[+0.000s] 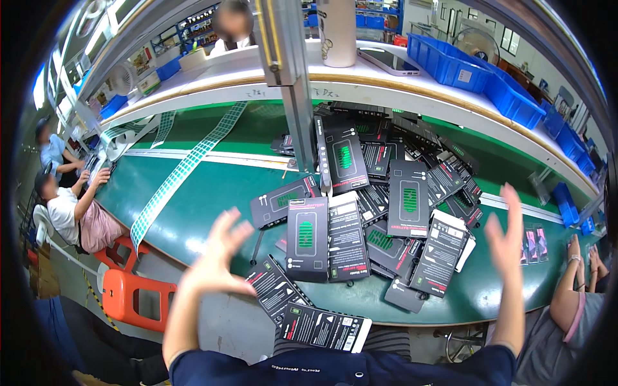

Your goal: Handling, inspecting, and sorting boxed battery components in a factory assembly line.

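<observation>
**Heap of black cartons (307,239) lies between left hand (217,258) and right hand (506,239)**

Both hands are released, fingers spread and nothing in their grasp. They flank the flat cartons, which lie on the green worktop (193,222) in a loose, overlapping heap, some with green-patterned panels facing up and others with printed backs showing.

The left hand is at the heap's near left side. Its thumb tip points at a slanted carton (278,293) that juts over the worktop's near edge; whether the two touch, I cannot tell. Another carton (325,327) overlaps that one and sits nearest the person's body, in front of the striped clothing (386,344) on the legs.

The right hand is raised beside the heap's right side, apart from a tilted, white-edged carton (441,254), which is among the closest to it. Beyond this hand, small pink-and-purple packs (534,244) lie on the worktop.

At the back, a grey metal post (298,125) rises beside the heap. Farther left, a long green-and-white strip (187,165) stretches across the worktop, its near end hanging past the edge.
</observation>
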Action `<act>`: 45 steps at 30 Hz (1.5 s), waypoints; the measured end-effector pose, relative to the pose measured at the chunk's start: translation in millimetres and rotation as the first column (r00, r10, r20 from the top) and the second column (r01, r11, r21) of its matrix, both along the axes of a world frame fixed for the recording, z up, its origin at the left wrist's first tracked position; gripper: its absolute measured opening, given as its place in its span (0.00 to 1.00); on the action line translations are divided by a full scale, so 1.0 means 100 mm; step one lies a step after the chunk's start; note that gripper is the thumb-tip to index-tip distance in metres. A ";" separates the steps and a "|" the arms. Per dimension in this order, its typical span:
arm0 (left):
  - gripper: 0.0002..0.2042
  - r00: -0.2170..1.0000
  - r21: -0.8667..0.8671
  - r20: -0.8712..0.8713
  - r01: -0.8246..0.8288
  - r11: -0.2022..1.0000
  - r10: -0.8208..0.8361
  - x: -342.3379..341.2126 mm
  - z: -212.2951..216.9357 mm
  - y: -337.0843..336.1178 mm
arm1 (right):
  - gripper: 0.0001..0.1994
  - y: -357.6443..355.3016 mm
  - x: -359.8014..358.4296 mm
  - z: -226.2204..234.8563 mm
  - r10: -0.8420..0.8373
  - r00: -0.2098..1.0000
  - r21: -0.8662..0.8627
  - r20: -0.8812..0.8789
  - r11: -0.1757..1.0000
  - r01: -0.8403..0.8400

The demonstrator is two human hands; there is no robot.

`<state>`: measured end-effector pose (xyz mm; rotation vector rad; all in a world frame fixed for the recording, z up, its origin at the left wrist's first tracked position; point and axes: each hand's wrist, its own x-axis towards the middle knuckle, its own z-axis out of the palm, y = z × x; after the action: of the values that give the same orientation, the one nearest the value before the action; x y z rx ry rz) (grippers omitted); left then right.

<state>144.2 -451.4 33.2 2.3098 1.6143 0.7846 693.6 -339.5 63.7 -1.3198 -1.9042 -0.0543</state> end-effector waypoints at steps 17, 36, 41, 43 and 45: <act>0.41 0.861 0.227 -0.067 -0.478 0.848 0.503 1.42 -0.61 0.29 | 0.33 -1.02 -1.24 -0.74 0.088 0.978 -0.110 0.189 0.992 -0.068; 0.54 0.983 -0.076 -0.009 0.182 0.980 -0.183 1.13 -0.29 0.16 | 0.29 -0.38 -0.93 -0.44 0.035 0.892 0.276 0.450 0.945 -0.176; 0.53 0.958 0.007 -0.219 0.193 0.981 -0.187 1.27 -0.34 0.18 | 0.26 0.08 -0.75 -0.07 -0.014 0.848 0.375 0.530 0.901 -0.219; 0.52 0.956 0.055 -0.220 0.208 0.977 -0.191 1.32 -0.31 0.22 | 0.25 0.43 -0.70 -0.03 -0.012 0.852 0.416 0.524 0.876 -0.244; 0.54 0.958 0.102 -0.202 0.226 0.969 -0.202 1.43 -0.30 0.32 | 0.28 0.67 -0.63 -0.01 -0.019 0.846 0.307 0.533 0.936 -0.171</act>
<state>286.9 -419.3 3.6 2.6657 1.3852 0.6477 630.4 -272.5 62.6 -1.0471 -2.2674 -0.7525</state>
